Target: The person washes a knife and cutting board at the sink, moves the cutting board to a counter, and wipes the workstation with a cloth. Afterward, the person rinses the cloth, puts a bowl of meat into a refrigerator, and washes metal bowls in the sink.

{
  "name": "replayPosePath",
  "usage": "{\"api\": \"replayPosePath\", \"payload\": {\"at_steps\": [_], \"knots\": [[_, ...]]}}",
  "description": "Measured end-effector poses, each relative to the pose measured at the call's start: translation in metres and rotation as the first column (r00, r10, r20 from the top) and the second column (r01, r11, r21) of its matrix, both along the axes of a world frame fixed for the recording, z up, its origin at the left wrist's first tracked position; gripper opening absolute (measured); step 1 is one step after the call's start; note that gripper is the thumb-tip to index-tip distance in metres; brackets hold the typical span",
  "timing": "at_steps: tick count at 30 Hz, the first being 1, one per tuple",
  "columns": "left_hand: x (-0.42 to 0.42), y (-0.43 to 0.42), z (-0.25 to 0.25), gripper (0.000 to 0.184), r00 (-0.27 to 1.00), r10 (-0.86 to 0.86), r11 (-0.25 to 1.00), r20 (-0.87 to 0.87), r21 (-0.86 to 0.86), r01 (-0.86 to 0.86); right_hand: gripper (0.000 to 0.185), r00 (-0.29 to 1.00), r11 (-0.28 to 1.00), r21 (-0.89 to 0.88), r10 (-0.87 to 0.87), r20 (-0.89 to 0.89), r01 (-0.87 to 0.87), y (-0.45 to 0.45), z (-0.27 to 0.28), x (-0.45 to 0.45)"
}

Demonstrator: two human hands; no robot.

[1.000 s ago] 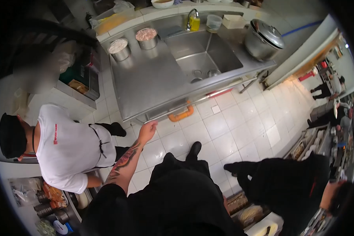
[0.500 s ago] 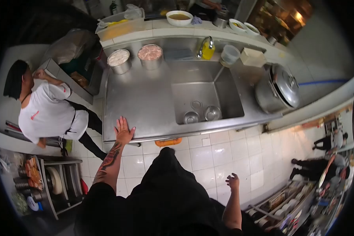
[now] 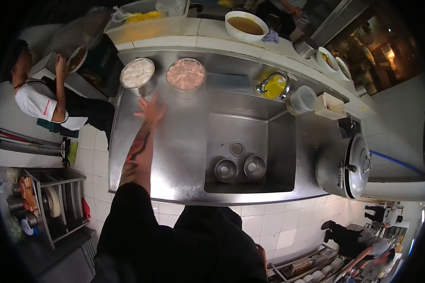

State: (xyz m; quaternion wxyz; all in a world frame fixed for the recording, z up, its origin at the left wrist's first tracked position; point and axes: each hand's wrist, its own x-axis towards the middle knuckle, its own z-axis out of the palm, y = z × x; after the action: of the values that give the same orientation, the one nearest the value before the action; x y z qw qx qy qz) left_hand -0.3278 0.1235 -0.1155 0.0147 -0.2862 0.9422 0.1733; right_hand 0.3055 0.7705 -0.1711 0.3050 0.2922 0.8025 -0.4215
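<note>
My left hand (image 3: pixel 152 110) reaches over the steel counter (image 3: pixel 174 146), slightly blurred, its fingers spread and holding nothing. Just beyond the fingertips stands a round metal container filled with something whitish (image 3: pixel 138 75); whether they touch it I cannot tell. To its right is a second metal container, heaped with pale pink raw meat (image 3: pixel 186 74). My right hand is out of sight, with only a sliver of that arm showing beside my dark clothing.
Metal bowls (image 3: pixel 226 170) lie in the sink (image 3: pixel 281 155), by the faucet (image 3: pixel 284 84). A large lidded pot (image 3: pixel 333 165) stands right. On the ledge sit a bowl of brown liquid (image 3: pixel 245 27) and a plastic bin (image 3: pixel 151 33). A person in white (image 3: pixel 38 101) stands left.
My left hand has left the counter's front edge and moved forward to the whitish container. My right hand has dropped out of view. The view has moved closer to the counter.
</note>
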Motion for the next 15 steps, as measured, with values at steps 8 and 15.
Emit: {"api": "replayPosePath", "payload": {"at_steps": [8, 15], "knots": [[-0.043, 0.021, -0.019, 0.078, 0.938, 0.305, 0.95, -0.162, -0.017, -0.312, 0.037, 0.944, 0.961, 0.107, -0.271, 0.187, 0.255, 0.003, 0.057, -0.046], [-0.031, 0.027, -0.02, 0.071, 0.955, 0.218, 0.939, -0.201, -0.223, -0.261, 0.044, 0.887, 0.902, -0.044, -0.413, 0.207, 0.43, 0.014, 0.021, -0.132]]}}
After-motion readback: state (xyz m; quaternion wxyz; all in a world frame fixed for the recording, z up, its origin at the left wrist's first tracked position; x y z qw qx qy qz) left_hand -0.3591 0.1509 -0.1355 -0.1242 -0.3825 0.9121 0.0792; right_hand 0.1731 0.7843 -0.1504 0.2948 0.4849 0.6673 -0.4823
